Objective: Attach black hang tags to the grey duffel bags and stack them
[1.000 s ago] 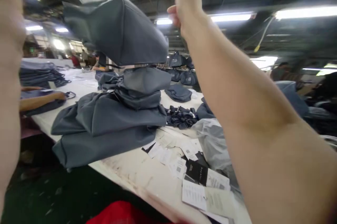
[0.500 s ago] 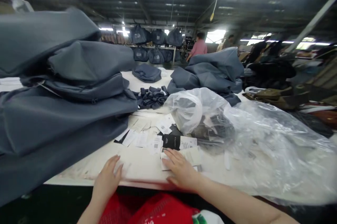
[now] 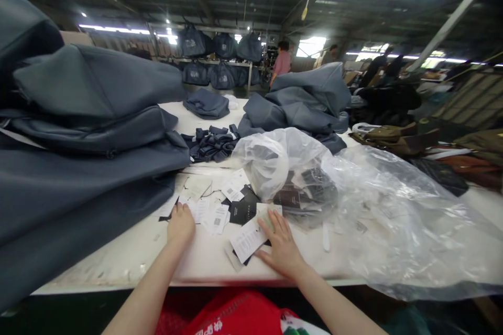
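Note:
My left hand [image 3: 181,223] is on the white tabletop at the left edge of a spread of paper hang tags [image 3: 219,218]. Its fingers are bent and close together on a white tag, with the fingertips partly hidden. To its right, my right hand [image 3: 282,245] rests with fingers spread on a small stack of hang tags, a white printed tag [image 3: 248,240] lying slanted on top. Black hang tags [image 3: 244,208] with small print lie between the hands, a little farther back. Thin dark strings show among the tags.
A clear plastic bag [image 3: 271,162] holding dark tags stands behind my right hand. More clear plastic sheeting [image 3: 393,219] covers the right side. Dark blue-grey bags [image 3: 98,83] pile up at left, with dark straps [image 3: 214,145] farther back. A person in pink [image 3: 281,65] stands beyond.
My left hand has moved forward from the bare tabletop onto the tags. A slanted white tag now shows beside my right hand, and the view has shifted right.

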{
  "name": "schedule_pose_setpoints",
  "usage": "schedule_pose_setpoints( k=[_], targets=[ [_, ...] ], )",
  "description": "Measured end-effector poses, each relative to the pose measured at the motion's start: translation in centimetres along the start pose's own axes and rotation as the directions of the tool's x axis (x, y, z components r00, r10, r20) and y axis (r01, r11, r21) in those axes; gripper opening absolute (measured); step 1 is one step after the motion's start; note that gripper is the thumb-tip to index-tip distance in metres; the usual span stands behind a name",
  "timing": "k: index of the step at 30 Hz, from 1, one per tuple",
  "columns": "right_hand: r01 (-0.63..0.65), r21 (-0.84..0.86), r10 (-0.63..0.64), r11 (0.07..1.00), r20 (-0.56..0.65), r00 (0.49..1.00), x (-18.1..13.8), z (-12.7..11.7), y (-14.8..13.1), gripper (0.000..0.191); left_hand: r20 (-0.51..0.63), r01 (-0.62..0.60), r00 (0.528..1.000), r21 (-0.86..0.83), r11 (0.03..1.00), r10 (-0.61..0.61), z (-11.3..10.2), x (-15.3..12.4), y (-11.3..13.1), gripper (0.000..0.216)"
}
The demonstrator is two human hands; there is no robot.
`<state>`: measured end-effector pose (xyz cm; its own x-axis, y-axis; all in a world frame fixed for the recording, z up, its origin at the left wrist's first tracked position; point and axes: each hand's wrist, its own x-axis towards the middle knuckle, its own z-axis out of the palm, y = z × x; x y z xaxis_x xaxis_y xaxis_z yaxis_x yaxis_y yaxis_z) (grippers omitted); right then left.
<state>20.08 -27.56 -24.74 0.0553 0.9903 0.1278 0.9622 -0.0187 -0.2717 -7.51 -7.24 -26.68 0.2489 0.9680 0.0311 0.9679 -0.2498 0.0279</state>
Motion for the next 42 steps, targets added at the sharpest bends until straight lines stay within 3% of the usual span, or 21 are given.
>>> schedule_pose_setpoints(
  k=[4,9,13,17,22,27,30,33,37,40,42],
  targets=[
    [0.176,0.053,-0.182,0.983,0.118,0.976,1.7,1.0,-2.6,0.078,0.017,-0.03,0.999,-0.017,0.999,0.03,0.0,0.0,0.1,0.049],
    [0.276,0.021,-0.277,0.961,0.07,0.958,7.6,3.4,-4.3,0.065,0.005,0.075,0.997,-0.011,0.997,-0.075,-0.8,0.9,-2.5,0.052],
    [0.152,-0.114,-0.145,0.982,0.067,0.987,15.0,4.5,-4.4,0.06,0.018,0.126,0.992,-0.004,0.992,-0.126,-1.3,1.2,-3.4,0.047],
    [-0.005,-0.154,0.014,0.988,0.055,0.998,21.3,3.7,-3.8,0.058,0.038,0.093,0.995,-0.003,0.996,-0.093,-1.9,0.5,-2.7,0.045],
    [-0.003,-0.12,0.007,0.993,0.034,0.999,23.5,2.8,-5.2,0.057,0.072,0.002,0.997,-0.032,0.999,0.001,-2.1,-2.1,1.7,0.047],
    [0.11,-0.053,-0.107,0.992,0.067,0.992,22.1,2.9,-8.4,0.057,0.117,-0.191,0.971,-0.145,0.971,0.208,-1.3,-4.5,9.4,0.051],
    [0.225,0.01,-0.224,0.974,0.122,0.967,21.6,3.2,-10.1,0.058,0.129,-0.237,0.956,-0.197,0.951,0.265,-1.4,-5.1,11.3,0.053],
    [0.356,0.081,-0.365,0.931,0.193,0.911,21.8,4.0,-11.9,0.061,0.113,-0.212,0.964,-0.226,0.951,0.241,-2.2,-5.8,9.4,0.057],
    [0.442,0.12,-0.457,0.889,0.271,0.847,22.3,6.0,-15.4,0.073,0.083,-0.082,0.991,-0.231,0.969,0.104,-2.8,-7.9,2.9,0.047],
    [0.437,0.115,-0.451,0.892,0.284,0.846,22.1,8.1,-17.7,0.076,0.05,0.068,0.997,-0.259,0.964,-0.057,-0.7,-9.1,-2.2,0.041],
    [0.427,0.155,-0.454,0.891,0.263,0.852,21.8,9.5,-18.0,0.072,-0.03,0.084,0.994,-0.363,0.928,-0.102,1.8,-8.8,-4.7,0.039]
  ],
)
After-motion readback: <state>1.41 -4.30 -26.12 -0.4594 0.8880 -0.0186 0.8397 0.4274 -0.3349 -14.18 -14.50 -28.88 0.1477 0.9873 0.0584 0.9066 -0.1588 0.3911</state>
